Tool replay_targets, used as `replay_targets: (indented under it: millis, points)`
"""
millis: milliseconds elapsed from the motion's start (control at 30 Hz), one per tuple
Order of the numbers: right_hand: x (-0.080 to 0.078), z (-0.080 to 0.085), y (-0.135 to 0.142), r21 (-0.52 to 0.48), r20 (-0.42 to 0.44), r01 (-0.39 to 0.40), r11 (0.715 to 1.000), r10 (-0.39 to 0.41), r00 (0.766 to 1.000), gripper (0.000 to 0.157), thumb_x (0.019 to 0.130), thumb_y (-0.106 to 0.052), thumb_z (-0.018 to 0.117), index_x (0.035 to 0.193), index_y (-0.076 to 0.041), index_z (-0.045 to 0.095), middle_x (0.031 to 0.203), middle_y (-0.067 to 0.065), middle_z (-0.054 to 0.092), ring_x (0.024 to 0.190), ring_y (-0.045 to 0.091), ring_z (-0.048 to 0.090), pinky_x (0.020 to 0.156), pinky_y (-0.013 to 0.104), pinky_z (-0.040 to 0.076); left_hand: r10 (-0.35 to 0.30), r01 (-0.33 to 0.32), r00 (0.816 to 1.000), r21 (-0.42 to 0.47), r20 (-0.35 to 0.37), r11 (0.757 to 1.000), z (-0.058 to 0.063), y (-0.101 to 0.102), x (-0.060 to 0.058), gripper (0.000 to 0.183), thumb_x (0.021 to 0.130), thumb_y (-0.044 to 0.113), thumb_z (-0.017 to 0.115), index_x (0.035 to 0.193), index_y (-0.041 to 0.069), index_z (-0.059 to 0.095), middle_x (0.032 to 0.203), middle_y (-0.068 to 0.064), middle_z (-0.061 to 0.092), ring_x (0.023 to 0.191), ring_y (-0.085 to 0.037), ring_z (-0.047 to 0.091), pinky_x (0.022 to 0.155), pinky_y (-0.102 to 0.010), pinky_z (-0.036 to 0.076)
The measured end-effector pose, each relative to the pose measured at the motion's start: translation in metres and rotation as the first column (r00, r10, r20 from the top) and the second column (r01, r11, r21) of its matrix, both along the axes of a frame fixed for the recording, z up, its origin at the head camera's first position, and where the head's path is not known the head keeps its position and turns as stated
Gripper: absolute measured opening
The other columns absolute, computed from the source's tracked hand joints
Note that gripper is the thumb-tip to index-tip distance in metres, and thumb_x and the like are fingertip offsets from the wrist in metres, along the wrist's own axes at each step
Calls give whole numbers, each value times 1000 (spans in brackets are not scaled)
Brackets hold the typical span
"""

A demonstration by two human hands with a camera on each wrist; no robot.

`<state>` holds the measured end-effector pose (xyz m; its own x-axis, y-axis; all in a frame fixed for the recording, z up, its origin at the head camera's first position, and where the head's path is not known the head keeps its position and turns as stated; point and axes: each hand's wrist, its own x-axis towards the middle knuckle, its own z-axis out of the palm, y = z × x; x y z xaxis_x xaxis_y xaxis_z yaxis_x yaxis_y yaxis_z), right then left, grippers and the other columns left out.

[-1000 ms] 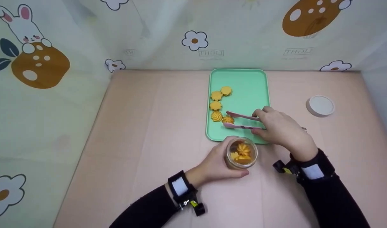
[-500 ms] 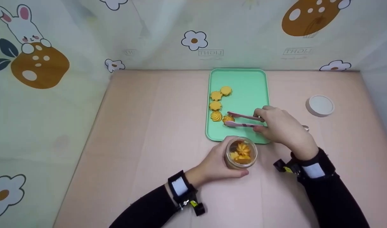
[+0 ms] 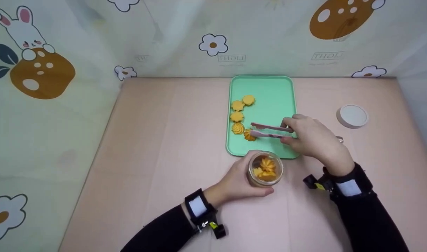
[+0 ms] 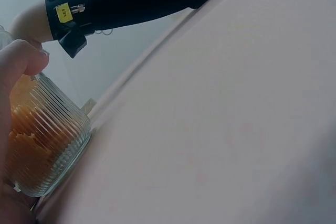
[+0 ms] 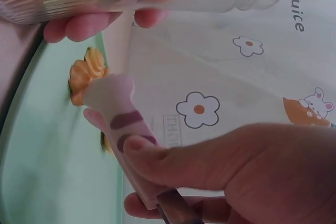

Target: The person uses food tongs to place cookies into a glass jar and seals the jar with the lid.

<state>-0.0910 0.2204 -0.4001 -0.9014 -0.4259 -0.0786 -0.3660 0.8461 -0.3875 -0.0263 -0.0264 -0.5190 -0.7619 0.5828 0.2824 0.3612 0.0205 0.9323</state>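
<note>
My left hand [image 3: 236, 182] grips a ribbed glass jar [image 4: 71, 124], its open mouth facing up in the head view. Several piped butter cookies [image 3: 267, 164] lie inside it. In my right hand [image 3: 316, 140] are pink tongs [image 3: 271, 126], pinched between thumb and fingers, the two arms apart. The tongs' near tip overlaps a flower-shaped cookie [image 3: 248, 135] on the green tray [image 3: 276, 94]. From the right wrist view, the striped tong arm [image 5: 126, 114] ends right at that cookie [image 5: 80, 80]. Several other cookies [image 3: 237, 116] form a line along the tray's left side.
A round white lid [image 3: 353, 116] lies on the pinkish tabletop [image 3: 157, 140], right of the tray. The patterned backdrop [image 3: 171, 42] rises directly behind the tray's far edge. The jar stands by the tray's front rim.
The tongs' tips have shifted slightly to the right, the near one also a little farther back across the cookie. That cookie has moved slightly. My left hand and the jar stay put.
</note>
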Motion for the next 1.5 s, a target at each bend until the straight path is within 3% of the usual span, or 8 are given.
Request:
replay_targets:
  millis: [167, 367, 633, 967, 1300, 1500]
  points:
    - [7, 5, -3, -3, 2, 24, 1000, -24, 1000, 34, 97, -19, 84, 122, 1, 71, 109, 19, 69, 93, 37, 70, 78, 55, 59, 0, 0, 1000, -6, -8, 1000, 0, 0, 0, 91, 80, 24, 99, 154, 21, 47, 148, 5, 63, 135, -12, 61, 119, -35, 49]
    - [10, 2, -11, 12, -23, -7, 1000, 8, 1000, 39, 96, -21, 85, 125, 2, 70, 108, 20, 67, 91, 38, 70, 78, 57, 60, 9, -10, 1000, -22, -22, 1000, -2, 0, -1, 88, 81, 26, 98, 153, 22, 47, 147, 6, 63, 134, -11, 61, 119, -34, 49]
    - [-2, -7, -3, 49, 27, 25, 998, -26, 999, 40, 97, -22, 85, 128, -1, 72, 111, 21, 68, 96, 40, 70, 80, 59, 60, 2, -2, 1000, -11, -9, 1000, -1, 1, -1, 90, 80, 23, 99, 154, 20, 47, 148, 5, 63, 134, -12, 62, 119, -35, 49]
    - [-17, -18, 8, 16, 61, 48, 999, -48, 997, 46, 99, -26, 82, 135, -1, 68, 116, 23, 69, 103, 41, 70, 84, 58, 59, 0, 0, 1000, -8, -14, 1000, 1, -2, -1, 91, 79, 22, 99, 154, 19, 48, 148, 4, 64, 134, -13, 63, 118, -36, 50]
    - [-30, -38, 22, -49, 15, -94, 994, 95, 995, 47, 100, -28, 81, 134, 1, 67, 114, 20, 69, 100, 34, 66, 85, 53, 57, 19, -19, 1000, -13, -6, 1000, -2, -1, 0, 89, 79, 24, 99, 153, 21, 48, 147, 6, 64, 134, -13, 62, 120, -36, 49]
    - [-36, -53, 31, -97, -5, -110, 989, 110, 994, 47, 99, -29, 84, 135, -2, 69, 117, 17, 69, 99, 31, 64, 83, 46, 54, 12, -12, 1000, -8, -7, 1000, -1, -1, 0, 91, 79, 24, 100, 153, 22, 48, 147, 6, 63, 134, -13, 62, 120, -36, 48]
